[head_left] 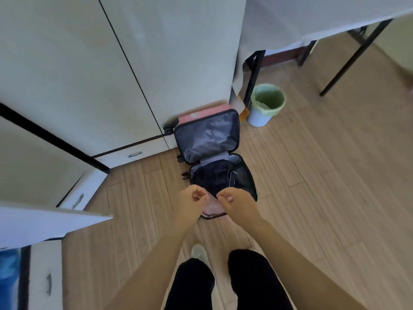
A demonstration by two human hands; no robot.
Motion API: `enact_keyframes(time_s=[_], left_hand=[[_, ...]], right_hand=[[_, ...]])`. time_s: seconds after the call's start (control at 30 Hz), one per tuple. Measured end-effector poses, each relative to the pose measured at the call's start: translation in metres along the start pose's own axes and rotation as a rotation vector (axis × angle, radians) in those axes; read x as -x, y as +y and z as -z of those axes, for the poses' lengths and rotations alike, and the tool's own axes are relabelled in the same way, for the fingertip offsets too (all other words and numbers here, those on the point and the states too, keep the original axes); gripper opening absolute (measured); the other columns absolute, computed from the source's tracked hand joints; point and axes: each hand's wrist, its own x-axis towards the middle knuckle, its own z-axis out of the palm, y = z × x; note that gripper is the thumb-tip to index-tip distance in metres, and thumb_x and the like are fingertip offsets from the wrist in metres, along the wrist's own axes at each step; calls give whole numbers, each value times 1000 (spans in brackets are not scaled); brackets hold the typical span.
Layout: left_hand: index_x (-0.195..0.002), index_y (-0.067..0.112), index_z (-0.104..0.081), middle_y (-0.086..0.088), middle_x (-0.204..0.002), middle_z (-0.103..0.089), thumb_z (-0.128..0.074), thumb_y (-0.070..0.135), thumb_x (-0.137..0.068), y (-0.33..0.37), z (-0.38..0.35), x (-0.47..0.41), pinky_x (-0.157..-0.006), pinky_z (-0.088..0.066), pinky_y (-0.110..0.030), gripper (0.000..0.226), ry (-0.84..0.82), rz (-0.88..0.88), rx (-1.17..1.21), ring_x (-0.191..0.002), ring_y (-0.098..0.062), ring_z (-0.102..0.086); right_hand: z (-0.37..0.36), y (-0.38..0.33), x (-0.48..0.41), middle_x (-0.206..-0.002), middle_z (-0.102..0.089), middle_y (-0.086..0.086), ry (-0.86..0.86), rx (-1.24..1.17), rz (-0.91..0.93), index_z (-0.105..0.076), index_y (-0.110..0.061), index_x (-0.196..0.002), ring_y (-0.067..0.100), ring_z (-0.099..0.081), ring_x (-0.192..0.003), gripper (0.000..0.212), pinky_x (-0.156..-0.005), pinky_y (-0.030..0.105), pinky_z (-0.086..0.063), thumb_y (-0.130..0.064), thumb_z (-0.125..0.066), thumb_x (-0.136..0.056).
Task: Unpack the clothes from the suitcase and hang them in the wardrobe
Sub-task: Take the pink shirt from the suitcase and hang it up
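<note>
The task looked barely begun. The suitcase (238, 130) lay open on the floor (324, 175), its lid (205, 137) propped up against the wardrobe (67, 63) directly behind it. No garment was in hand, and no hanging clothes could be seen, since the wardrobe's inside was out of view. By that showing, nearly all of the unpacking and all of the hanging were left to do.

The lid half held only its crumpled grey lining. The lower half of the suitcase was filled with dark clothes (212, 177), apparently folded and undisturbed. At the suitcase's near edge a pale pink patch (212, 210) showed; whether it was a garment or the case's own pink shell could not be told.

Both hands hovered above that near edge of the suitcase. The left hand (192, 198) and the right hand (232, 200) were close together, each with its fingers curled shut, thumb against forefinger, and nothing could be made out in either.

To the left of the suitcase and nearer the person, a wardrobe door (44, 220) stood swung open, which I took as readiness for hanging. Just beyond the suitcase to the right stood a white bin (260, 119) with a green liner; what lay in it was too dim to name. It sat beside a cloth-covered table (312, 14).
</note>
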Motion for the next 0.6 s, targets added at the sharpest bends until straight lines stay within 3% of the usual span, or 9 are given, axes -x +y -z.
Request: enact_keyframes(time_s=[0.13,0.23,0.4,0.6], left_hand=[[-69,27,-56,11,-72,-56,-64,2,-84,-28,-37,-48,-65,-41,-16,30,9,70,-8,-71,-9,-53],[-75,20,-61,9,-76,-58,-64,5,-85,-53,-72,-79,-66,-42,-18,18,-19,111,-57,-75,-11,-55],[-78,17,-65,2,-83,-65,-65,9,-84,-103,-131,-130,-80,-51,-35,9,-54,157,-82,-85,-19,-62],[-79,17,-66,6,-79,-64,-63,11,-82,-177,-197,-185,-75,-49,-27,8,-68,201,-117,-81,-13,-60]], right_hand=[[-19,39,-43,-106,-69,0,-51,3,-46,-70,-17,-106,19,-62,-96,22,-86,35,-48,-24,-53,-93],[-39,75,-78,-106,-69,3,-81,27,-43,-70,-15,-106,22,-62,-97,23,-85,33,-47,-23,-51,-94],[-76,132,-134,-109,-69,3,-143,105,-23,-69,-17,-109,22,-61,-99,26,-87,34,-47,-25,-48,-96],[-132,208,-196,-108,-69,0,-171,131,1,-71,-20,-104,22,-61,-100,24,-86,35,-47,-22,-50,-93]])
